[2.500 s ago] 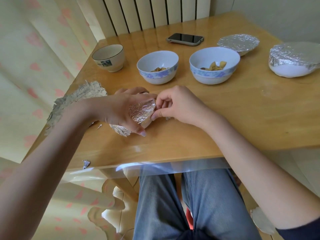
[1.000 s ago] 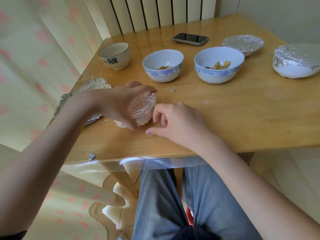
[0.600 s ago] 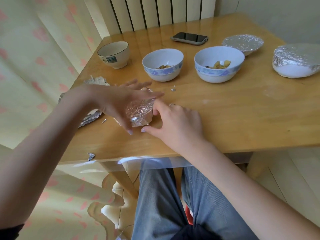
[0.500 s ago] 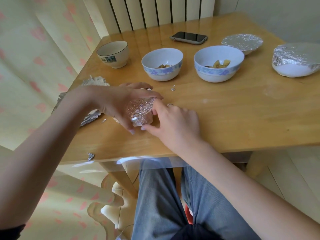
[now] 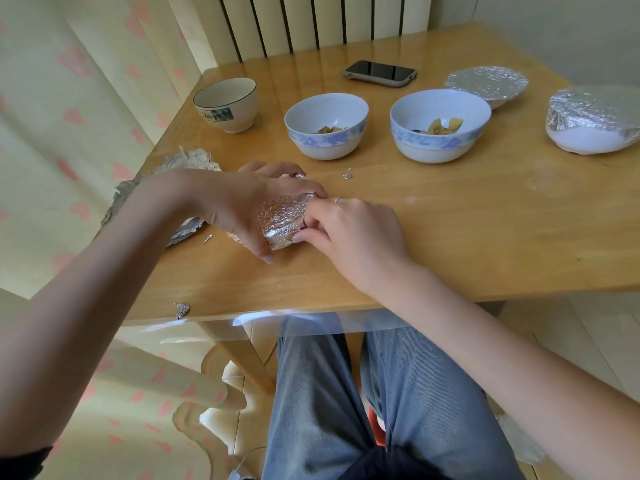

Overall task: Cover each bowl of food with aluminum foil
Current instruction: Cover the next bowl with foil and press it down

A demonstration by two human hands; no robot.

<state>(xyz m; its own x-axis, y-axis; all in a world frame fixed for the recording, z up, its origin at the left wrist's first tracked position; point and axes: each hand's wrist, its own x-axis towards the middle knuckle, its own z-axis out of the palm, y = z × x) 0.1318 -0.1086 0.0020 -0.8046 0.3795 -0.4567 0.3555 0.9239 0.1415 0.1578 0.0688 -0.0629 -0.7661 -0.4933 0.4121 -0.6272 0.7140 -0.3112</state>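
Foil (image 5: 281, 220) is wrapped over a small bowl that sits near the front left of the wooden table (image 5: 485, 230); the bowl itself is almost wholly hidden by the wrap and by both hands. The left hand (image 5: 242, 209) is curled round the top and near side of the wrapped bowl and grasps it. The right hand (image 5: 349, 230) is set against the bowl's right side, its fingertips (image 5: 301, 237) pinching or pressing the foil edge down toward the rim; which of the two cannot be told.

Two blue-patterned bowls (image 5: 327, 126) (image 5: 440, 124) with food are seen uncovered behind the hands. Two foil-covered bowls (image 5: 486, 84) (image 5: 594, 119) are seen at the far right. A cream bowl (image 5: 227, 103) is seen uncovered at the far left; its contents cannot be made out. A crumpled foil sheet (image 5: 187, 161) lies beside the left forearm, and a phone (image 5: 379, 72) lies at the back.

Risk, as judged: the thin foil could be torn if it is pulled too hard over the rim, as the small scraps (image 5: 347, 174) on the table suggest. The small bowl could also be tipped by uneven pressing.

Compared with half a second ago, the right hand's fingertips have been tucked lower on the bowl's side, and the left hand has been closed more fully over the top. The other bowls are unchanged.
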